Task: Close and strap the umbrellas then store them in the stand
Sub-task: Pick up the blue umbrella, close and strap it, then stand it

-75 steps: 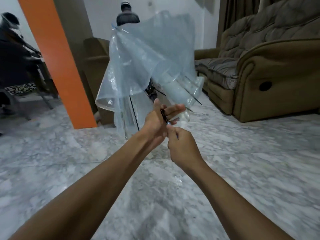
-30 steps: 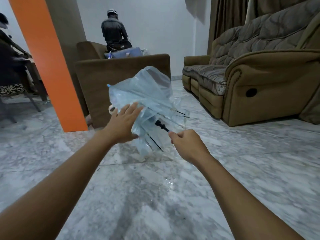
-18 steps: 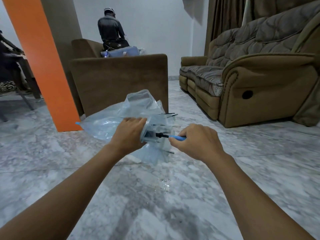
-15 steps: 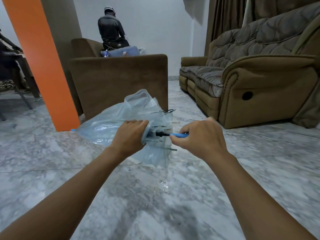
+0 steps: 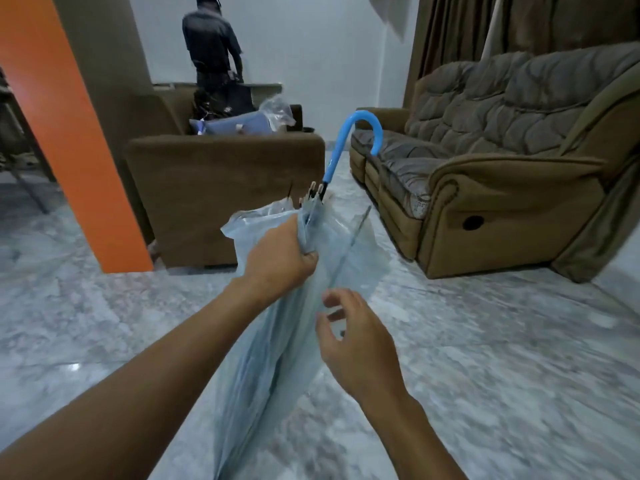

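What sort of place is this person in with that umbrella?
Most likely a home living room: a padded brown sofa and a brown armchair stand on a marble-look floor, with long curtains behind the sofa.

Clear umbrella [image 5: 277, 341], folded, unstrapped; blue handle [image 5: 349, 140] up

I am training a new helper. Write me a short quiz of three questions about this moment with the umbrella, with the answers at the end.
1. True or false: the left hand grips the folded canopy of the clear umbrella.
2. Which way does the blue handle point? A: up. B: down. C: level with the floor.
3. Fill in: the right hand holds ____.
Key: 1 true; 2 A; 3 nothing.
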A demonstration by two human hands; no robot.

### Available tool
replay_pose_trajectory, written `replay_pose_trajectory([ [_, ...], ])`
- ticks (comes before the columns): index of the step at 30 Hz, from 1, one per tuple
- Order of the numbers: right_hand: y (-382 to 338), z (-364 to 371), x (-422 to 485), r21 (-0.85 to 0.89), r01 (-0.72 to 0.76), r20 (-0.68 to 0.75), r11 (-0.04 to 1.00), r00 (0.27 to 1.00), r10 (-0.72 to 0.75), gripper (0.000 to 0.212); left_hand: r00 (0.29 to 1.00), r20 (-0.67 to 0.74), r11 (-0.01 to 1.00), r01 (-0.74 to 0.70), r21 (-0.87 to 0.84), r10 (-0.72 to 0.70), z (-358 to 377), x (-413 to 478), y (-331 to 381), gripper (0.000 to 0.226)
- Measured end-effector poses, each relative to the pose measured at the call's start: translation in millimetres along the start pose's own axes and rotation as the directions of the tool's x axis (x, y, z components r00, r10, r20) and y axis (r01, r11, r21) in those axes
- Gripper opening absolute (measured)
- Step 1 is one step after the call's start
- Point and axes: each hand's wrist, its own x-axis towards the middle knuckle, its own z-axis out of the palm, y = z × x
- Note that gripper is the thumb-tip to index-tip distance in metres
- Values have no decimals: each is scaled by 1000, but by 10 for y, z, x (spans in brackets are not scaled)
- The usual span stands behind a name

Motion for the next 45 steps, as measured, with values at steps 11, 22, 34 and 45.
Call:
replay_pose_trajectory([
  [11, -2426, -2098, 1240, 331, -328, 40, 885, 942, 334, 70, 962, 272, 976, 67, -208, -8, -2505, 1218, 2554, 26],
  [22, -3676, -3541, 1716, 500, -390, -83, 774, 867, 491, 88, 935, 95, 886, -288, -364, 343, -4813, 1329, 3599, 40],
  [34, -4229, -3656, 1757, 546, -220, -192, 808, 906, 377, 45, 994, 22, 867, -82, -492, 107, -4688, 994, 3089, 28],
  [45, -4361, -3695, 1844, 486, -184, -207, 854, 926, 317, 23, 952, -156, 843, -306, -441, 264, -4781, 913, 3195, 20],
])
